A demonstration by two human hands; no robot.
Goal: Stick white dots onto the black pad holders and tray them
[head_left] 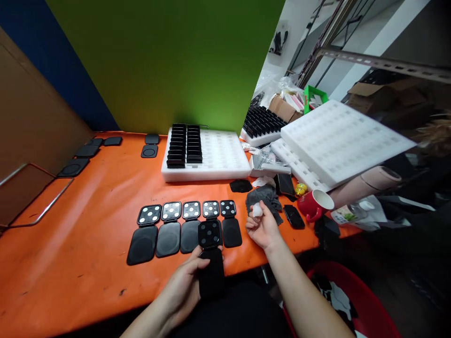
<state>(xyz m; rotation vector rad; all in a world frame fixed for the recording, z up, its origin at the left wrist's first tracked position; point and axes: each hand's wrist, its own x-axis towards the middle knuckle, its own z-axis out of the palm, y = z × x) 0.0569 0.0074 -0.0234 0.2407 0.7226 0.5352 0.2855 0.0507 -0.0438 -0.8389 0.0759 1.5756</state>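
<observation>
My left hand (pixel 183 286) is closed round the lower panel of a black folding charger pad (pixel 212 274), held unfolded at the table's front edge. Its upper panel carries dark round dots. In my right hand (pixel 265 231), the fingers pinch a small white wad (pixel 257 210), perhaps cotton or tissue. Beyond the held pad, several similar pads lie unfolded in a row, such as the leftmost one (pixel 142 245); their upper panels show white dots. A grey cloth (pixel 266 197) lies just behind my right hand.
A white foam tray (pixel 225 152) holds two rows of upright black pads. More pads (pixel 149 150) lie at the back left, near a metal wire frame (pixel 52 206). To the right stand a red mug (pixel 314 204) and stacked foam trays (pixel 345 141). A red tub (pixel 366 286) sits below.
</observation>
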